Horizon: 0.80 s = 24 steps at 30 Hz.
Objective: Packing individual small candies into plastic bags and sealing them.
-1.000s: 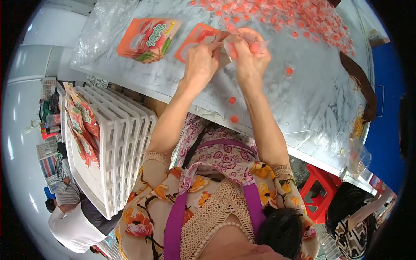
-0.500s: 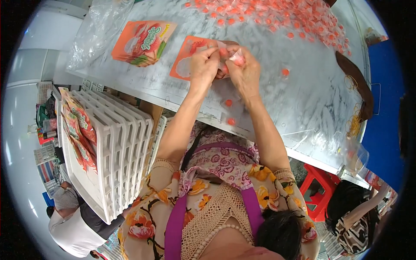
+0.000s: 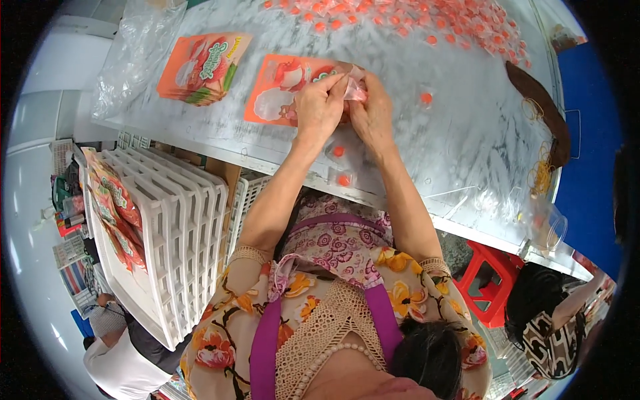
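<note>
My left hand (image 3: 319, 110) and my right hand (image 3: 371, 115) meet over the table, their fingers closed at a wrapped candy (image 3: 356, 92) in a clear wrapper with a reddish-orange middle. My fingers partly cover it, so whether more than one candy is there is hard to tell. Beneath my left hand lies a flat orange printed pouch (image 3: 272, 93); the hands hide its right part. Two loose wrapped candies, a farther one (image 3: 339, 152) and a nearer one (image 3: 343, 180), rest by the table's near edge. Right of my hands lies another wrapped candy (image 3: 426, 99).
A second printed pouch (image 3: 200, 70) lies farther left, beside clear plastic film (image 3: 137, 60). Many wrapped candies form a heap (image 3: 460, 23) at the far right. Stacked white crates (image 3: 167, 220) stand left of the table. A brown curved object (image 3: 543, 110) and yellow rubber bands (image 3: 541, 177) are at right.
The view has shifted slightly. My left hand has come closer to my right, and the orange candy that showed between my fingertips is now hidden. More of the pouch's printed front shows.
</note>
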Tool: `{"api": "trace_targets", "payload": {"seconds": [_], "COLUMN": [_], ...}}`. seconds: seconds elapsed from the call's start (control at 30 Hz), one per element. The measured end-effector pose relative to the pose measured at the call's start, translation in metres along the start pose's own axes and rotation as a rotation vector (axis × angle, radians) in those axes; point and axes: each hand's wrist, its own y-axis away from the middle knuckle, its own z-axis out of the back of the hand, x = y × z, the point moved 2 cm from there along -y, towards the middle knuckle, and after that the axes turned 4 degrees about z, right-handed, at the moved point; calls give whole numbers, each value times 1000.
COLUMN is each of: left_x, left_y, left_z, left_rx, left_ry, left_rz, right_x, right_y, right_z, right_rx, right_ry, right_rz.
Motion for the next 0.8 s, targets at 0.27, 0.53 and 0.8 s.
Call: {"api": "trace_targets", "payload": {"seconds": [0.27, 0.53, 0.8], "left_x": [1, 5, -2], "left_y": [-10, -9, -7], "left_z": [2, 9, 13], "left_rx": [110, 120, 102], "left_ry": [98, 251, 251], "left_rz": [132, 231, 271], "right_x": [3, 16, 14], "right_y": [-7, -7, 2], "right_z": [2, 5, -5], "right_rx": [-44, 20, -82], "right_ry": [-185, -295, -387], "right_rz": [-203, -192, -215]}}
